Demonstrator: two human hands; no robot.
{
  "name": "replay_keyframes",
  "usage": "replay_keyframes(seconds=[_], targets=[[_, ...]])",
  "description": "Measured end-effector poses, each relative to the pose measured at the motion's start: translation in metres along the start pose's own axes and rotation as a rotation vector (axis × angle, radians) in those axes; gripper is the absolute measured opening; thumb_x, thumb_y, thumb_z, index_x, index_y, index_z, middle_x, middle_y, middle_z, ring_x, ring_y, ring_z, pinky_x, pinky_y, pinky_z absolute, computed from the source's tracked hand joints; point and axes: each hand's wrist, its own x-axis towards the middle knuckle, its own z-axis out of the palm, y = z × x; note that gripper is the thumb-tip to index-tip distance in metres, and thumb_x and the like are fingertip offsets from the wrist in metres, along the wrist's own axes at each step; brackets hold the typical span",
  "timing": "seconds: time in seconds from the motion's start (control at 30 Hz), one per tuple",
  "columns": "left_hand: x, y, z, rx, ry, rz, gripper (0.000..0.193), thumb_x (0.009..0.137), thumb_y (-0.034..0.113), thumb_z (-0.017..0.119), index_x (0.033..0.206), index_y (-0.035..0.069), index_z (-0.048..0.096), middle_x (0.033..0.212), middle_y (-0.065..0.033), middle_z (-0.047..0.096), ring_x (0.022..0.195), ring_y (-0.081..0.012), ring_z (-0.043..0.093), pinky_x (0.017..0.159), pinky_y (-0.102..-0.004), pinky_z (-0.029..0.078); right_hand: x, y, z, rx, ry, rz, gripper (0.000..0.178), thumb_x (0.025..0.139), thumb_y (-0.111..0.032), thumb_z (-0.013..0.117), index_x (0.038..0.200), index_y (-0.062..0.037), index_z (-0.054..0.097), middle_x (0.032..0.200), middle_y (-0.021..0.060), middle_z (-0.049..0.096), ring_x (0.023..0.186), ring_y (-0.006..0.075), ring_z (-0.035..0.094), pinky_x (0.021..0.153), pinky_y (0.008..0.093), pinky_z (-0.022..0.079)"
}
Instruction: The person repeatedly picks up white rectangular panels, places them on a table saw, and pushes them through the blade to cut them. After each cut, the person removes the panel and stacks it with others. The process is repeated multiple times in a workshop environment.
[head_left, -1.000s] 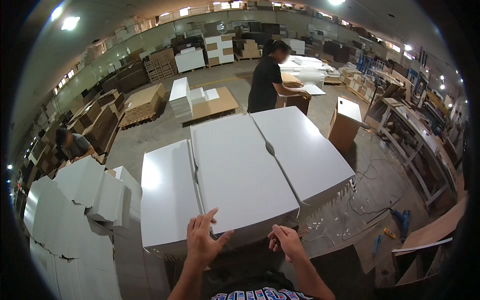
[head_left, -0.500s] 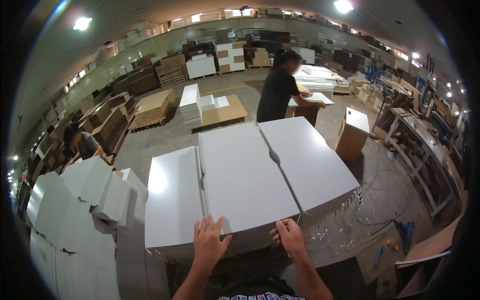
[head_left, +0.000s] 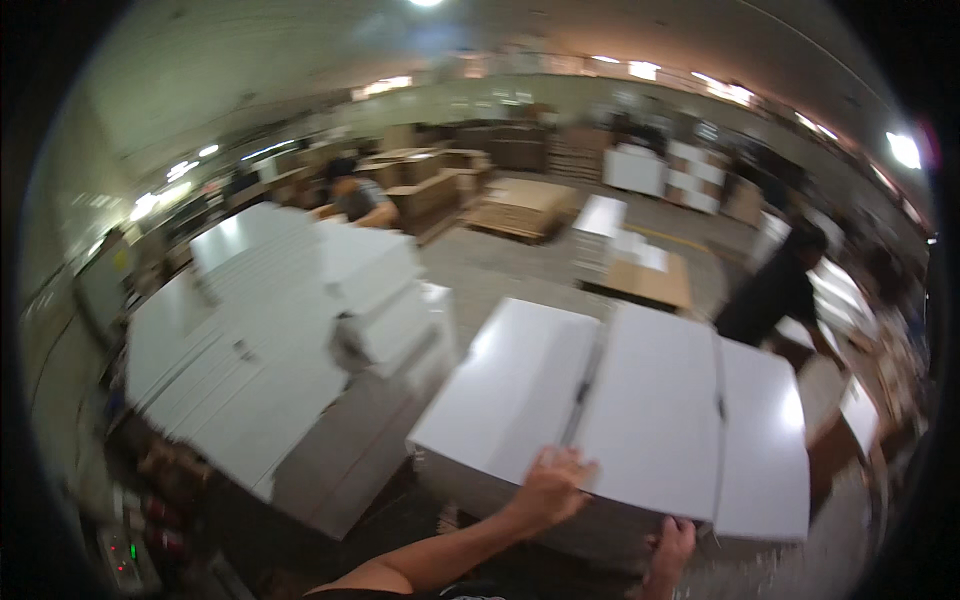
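The middle white board [head_left: 655,400] seems stiff and slick, best held by its edges. The left hand [head_left: 550,488] spreads empty fingers; the right hand [head_left: 674,546] curls, grip unclear.

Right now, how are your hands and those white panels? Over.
Left hand at near edge of middle stack, right hand by its right corner; blur hides any grip. White panels ahead, three stacks abreast. Person beyond, rightward.

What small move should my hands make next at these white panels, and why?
I'd probably bring your right hand up onto the near edge of the middle white panel: it looks curled beside that edge, while your left hand is by the same panel's near-left corner. Blur hides whether either hand touches, so go gently.
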Motion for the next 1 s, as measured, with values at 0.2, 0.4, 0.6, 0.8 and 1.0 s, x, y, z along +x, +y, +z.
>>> replay_keyframes(seconds=[0.2, 0.4, 0.6, 0.8, 1.0], targets=[[-0.019, -0.012, -0.012, -0.117, 0.056, -0.037, 0.063, 0.106, 0.052, 0.076, 0.152, 0.010, 0.067, 0.150, -0.0196, 0.070, 0.150, -0.0376, 0.059, 0.131, -0.0605, 0.032, -0.005, 0.014, 0.024, -0.098, 0.096, -0.202, 0.024, 0.110, -0.018, 0.068, 0.121, 0.0034, 0.064, 0.095, 0.0112, 0.071, 0.073, 0.0207, 0.065, 0.063, 0.0359, 0.054], [-0.059, -0.081, -0.094, -0.052, 0.497, -0.197, 0.059, 0.104, 0.049, 0.080, 0.146, 0.009, 0.071, 0.143, -0.0163, 0.074, 0.139, -0.0338, 0.067, 0.121, -0.0582, 0.047, -0.042, 0.013, 0.084, 0.070, 0.114, -0.141, 0.036, 0.108, -0.015, 0.070, 0.135, 0.0021, 0.053, 0.109, 0.0153, 0.070, 0.087, 0.0250, 0.066, 0.075, 0.0405, 0.056], [-0.181, -0.222, -0.294, 0.543, 1.105, -0.442, 0.068, 0.096, 0.035, 0.087, 0.151, 0.003, 0.064, 0.139, -0.0200, 0.072, 0.131, -0.0419, 0.067, 0.117, -0.0612, 0.045, -0.086, 0.026, 0.149, 0.086, -0.163, -0.340, 0.067, 0.106, -0.013, 0.075, 0.159, 0.0016, 0.037, 0.130, 0.0205, 0.071, 0.106, 0.0310, 0.070, 0.090, 0.0451, 0.059], [-0.369, -0.308, -0.534, 1.287, 1.202, -1.293, 0.070, 0.108, 0.057, 0.066, 0.146, -0.001, 0.068, 0.141, -0.0242, 0.074, 0.135, -0.0427, 0.068, 0.114, -0.0584, 0.051, -0.117, 0.003, 0.239, 0.109, -0.433, -0.531, 0.047, 0.106, -0.003, 0.066, 0.149, 0.0027, 0.047, 0.111, 0.0202, 0.072, 0.086, 0.0278, 0.068, 0.080, 0.0399, 0.059], [-0.432, -0.325, -0.599, 0.718, 0.708, -1.876, 0.085, 0.103, 0.077, 0.057, 0.132, 0.000, 0.080, 0.133, -0.0261, 0.079, 0.125, -0.0459, 0.076, 0.105, -0.0544, 0.060, -0.143, -0.012, 0.317, 0.060, -0.686, -0.394, 0.030, 0.111, -0.008, 0.063, 0.139, -0.0023, 0.054, 0.113, 0.0141, 0.069, 0.084, 0.0216, 0.062, 0.079, 0.0382, 0.056]])
